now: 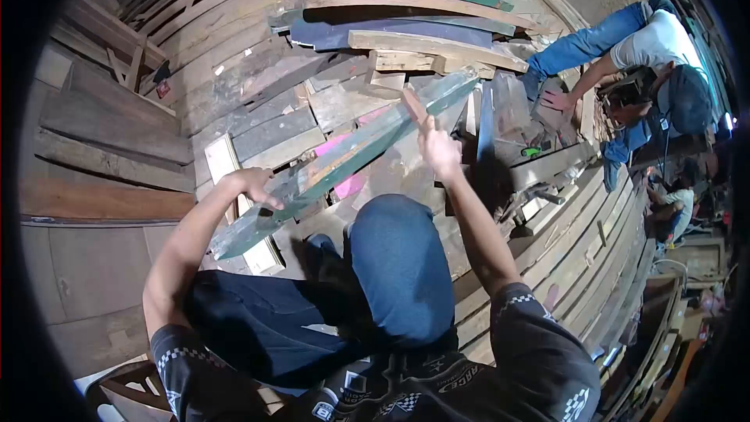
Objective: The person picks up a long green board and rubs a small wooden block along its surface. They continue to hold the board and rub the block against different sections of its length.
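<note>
A long green-painted beam (344,160) lies diagonally in front of my knees, its paint worn along the upper face. My left hand (254,187) rests on the beam's near left part, fingers apart. My right hand (439,150) is closed round the handle of a reddish-brown tool (416,105), whose far end is over the beam; its exact kind is unclear. Under the beam's left end is a pale board (223,158). Pink pieces (349,185) show beside the beam.
Stacked planks (422,39) lie beyond the beam. At the right, a co-worker (656,47) bends low with a hand on the floor, near a green-handled tool (531,151). Another person (678,207) is farther right. Wooden slats (578,250) cover the right side.
</note>
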{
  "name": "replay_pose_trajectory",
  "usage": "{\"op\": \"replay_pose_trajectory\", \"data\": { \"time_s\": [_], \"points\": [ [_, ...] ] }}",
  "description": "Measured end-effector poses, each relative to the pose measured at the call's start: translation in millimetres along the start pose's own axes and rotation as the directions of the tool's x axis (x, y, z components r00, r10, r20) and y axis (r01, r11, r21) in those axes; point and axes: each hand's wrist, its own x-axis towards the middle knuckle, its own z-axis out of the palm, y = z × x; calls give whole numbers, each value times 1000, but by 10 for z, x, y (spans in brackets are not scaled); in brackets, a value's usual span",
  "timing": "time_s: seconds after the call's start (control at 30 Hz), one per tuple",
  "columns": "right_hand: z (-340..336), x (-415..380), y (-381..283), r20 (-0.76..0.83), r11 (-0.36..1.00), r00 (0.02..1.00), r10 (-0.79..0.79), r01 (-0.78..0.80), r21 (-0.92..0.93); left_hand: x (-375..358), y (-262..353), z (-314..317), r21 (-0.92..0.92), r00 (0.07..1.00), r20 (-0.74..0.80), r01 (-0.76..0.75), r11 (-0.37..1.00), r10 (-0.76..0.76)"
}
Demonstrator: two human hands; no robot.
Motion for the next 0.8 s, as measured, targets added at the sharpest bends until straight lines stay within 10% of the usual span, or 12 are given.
{"op": "replay_pose_trajectory", "data": {
  "time_s": [0.13, 0.3, 0.53, 0.7, 0.8],
  "points": [
    [326, -307, -181, 192, 899, 885, -423, 437, -34, -469, 9, -338, -59, 989, -147, -7, 998, -2],
    [91, 38, -41, 39, 994, 996, -76, 73, 77, -809, -7, -239, -29, 990, -133, 42, 999, -46],
    [232, -210, -221, 273, 886, 858, -435, 462, -39, -476, -356, 319, 162, 991, -130, 3, 987, 19],
    [35, 85, 33, -40, 997, 998, 58, -56, 52, -396, -271, 507, 139, 991, -131, 17, 990, 1],
    [278, -191, -116, 55, 909, 908, -416, 414, 37, -413, -342, 920, 186, 968, -249, 65, 980, -17]
  ]
}}
